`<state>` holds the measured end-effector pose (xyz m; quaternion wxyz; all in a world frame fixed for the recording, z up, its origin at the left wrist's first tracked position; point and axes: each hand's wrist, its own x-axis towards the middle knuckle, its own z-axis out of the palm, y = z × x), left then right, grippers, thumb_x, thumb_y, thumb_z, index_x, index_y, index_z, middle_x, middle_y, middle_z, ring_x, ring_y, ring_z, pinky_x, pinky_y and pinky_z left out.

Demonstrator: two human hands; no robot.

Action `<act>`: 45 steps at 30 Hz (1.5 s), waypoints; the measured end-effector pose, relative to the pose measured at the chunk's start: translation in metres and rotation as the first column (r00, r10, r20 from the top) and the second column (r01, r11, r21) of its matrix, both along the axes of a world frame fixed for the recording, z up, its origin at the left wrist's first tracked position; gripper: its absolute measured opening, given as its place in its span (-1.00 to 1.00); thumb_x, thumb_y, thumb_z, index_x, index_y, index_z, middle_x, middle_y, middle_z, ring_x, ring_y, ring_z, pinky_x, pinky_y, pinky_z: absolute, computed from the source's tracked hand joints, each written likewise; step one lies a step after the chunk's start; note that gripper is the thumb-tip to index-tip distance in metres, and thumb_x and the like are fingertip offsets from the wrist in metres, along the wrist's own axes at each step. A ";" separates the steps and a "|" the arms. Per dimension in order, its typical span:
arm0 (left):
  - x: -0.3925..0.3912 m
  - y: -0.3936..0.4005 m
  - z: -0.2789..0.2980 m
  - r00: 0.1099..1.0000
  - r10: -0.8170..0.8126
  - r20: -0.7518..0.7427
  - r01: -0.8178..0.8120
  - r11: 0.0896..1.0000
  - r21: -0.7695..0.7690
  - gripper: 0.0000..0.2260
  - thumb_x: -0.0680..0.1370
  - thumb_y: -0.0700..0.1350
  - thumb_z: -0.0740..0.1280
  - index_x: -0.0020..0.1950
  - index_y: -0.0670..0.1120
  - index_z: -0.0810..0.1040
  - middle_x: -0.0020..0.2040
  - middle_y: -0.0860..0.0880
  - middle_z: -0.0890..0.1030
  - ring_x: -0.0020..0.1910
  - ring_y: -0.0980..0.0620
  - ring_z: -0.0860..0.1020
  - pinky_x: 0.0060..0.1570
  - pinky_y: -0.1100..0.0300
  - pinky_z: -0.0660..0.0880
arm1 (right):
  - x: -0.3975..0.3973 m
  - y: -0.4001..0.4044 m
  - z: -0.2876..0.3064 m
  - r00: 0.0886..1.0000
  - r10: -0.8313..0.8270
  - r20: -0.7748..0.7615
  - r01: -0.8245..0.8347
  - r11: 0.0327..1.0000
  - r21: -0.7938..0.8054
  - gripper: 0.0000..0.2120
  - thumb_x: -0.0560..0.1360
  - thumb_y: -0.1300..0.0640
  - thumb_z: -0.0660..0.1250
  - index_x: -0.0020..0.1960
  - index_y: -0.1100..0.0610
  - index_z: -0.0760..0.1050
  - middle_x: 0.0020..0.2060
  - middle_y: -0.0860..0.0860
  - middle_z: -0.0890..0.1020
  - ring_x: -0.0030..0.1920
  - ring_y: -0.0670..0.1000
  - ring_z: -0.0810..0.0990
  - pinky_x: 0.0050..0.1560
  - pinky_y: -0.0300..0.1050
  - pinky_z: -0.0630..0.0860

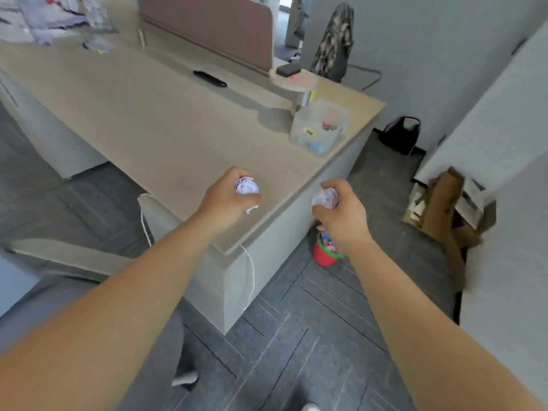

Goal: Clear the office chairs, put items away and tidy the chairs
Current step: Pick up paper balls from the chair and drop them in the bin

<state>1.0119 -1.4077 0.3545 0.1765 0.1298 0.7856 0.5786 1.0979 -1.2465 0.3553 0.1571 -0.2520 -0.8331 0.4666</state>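
Head view, the only one supplied. The person stands at the near corner of a beige desk point(166, 114) with both bare arms stretched forward. The left hand point(228, 195) is over the desk's edge, fingers curled tight around a crumpled paper ball point(246, 188). The right hand point(341, 209) is past the desk corner, over the floor, fingers likewise wrapped around a second paper wad point(324, 198). Neither hand has any slack in it; both wads are fully gripped.

Directly below the right hand, on the grey carpet beside the desk's end panel, stands a small red bin point(326, 253) with coloured rubbish already in it. Judgement: these two wads are waste gathered for disposal, and the drop into that bin is the step in hand, not yet made.

Work outstanding, as far as can be seen: an office chair point(68, 256) at lower left sits angled away from the desk, its seat mostly out of frame, so its condition cannot be confirmed. A second chair at the far wall carries a checked garment point(333, 43) draped over its back; that chair is not cleared. Loose papers point(50, 22), blurred, lie on the far left of the desk. Overall the task reads as partway through.
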 end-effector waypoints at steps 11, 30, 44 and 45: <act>0.057 0.250 -0.038 0.966 -0.259 0.017 0.260 0.963 -0.064 -0.65 0.35 -0.15 0.39 0.10 0.00 0.42 0.01 -0.04 0.47 0.00 -0.08 0.50 0.20 -0.13 0.50 | 0.095 0.221 -0.026 0.957 -0.271 0.104 0.275 0.961 -0.033 -0.60 0.45 0.33 0.26 0.26 0.11 0.40 0.16 0.14 0.47 0.15 0.17 0.50 0.13 0.22 0.54; -0.035 0.478 -0.217 0.915 -0.161 0.369 0.293 0.894 -0.338 -0.64 0.43 -0.30 0.39 0.20 -0.20 0.41 -0.01 -0.12 0.49 -0.03 -0.09 0.48 0.17 -0.11 0.50 | 0.003 0.441 -0.163 0.871 -0.298 0.390 0.392 0.900 -0.189 -0.63 0.46 0.26 0.32 0.23 0.21 0.32 -0.23 -0.09 0.42 -0.08 0.03 0.47 0.10 0.21 0.56; -0.150 0.601 -0.300 0.919 -0.189 0.346 0.357 0.771 -0.527 -0.53 0.51 -0.19 0.33 0.40 -0.21 0.31 0.39 -0.22 0.39 0.34 -0.16 0.40 0.24 0.09 0.36 | -0.107 0.535 -0.283 0.822 -0.235 0.520 0.357 0.923 -0.147 -0.62 0.44 0.32 0.30 0.24 0.14 0.45 0.18 0.12 0.51 0.04 0.04 0.47 -0.03 -0.20 0.35; -0.154 0.601 -0.303 0.919 -0.201 0.339 0.368 0.745 -0.557 -0.54 0.52 -0.17 0.32 0.40 -0.20 0.31 0.39 -0.22 0.39 0.34 -0.17 0.39 0.22 0.09 0.37 | -0.112 0.536 -0.290 0.814 -0.219 0.537 0.339 0.931 -0.135 -0.60 0.44 0.32 0.30 0.26 0.13 0.44 0.21 0.13 0.48 0.07 0.05 0.46 -0.04 -0.27 0.27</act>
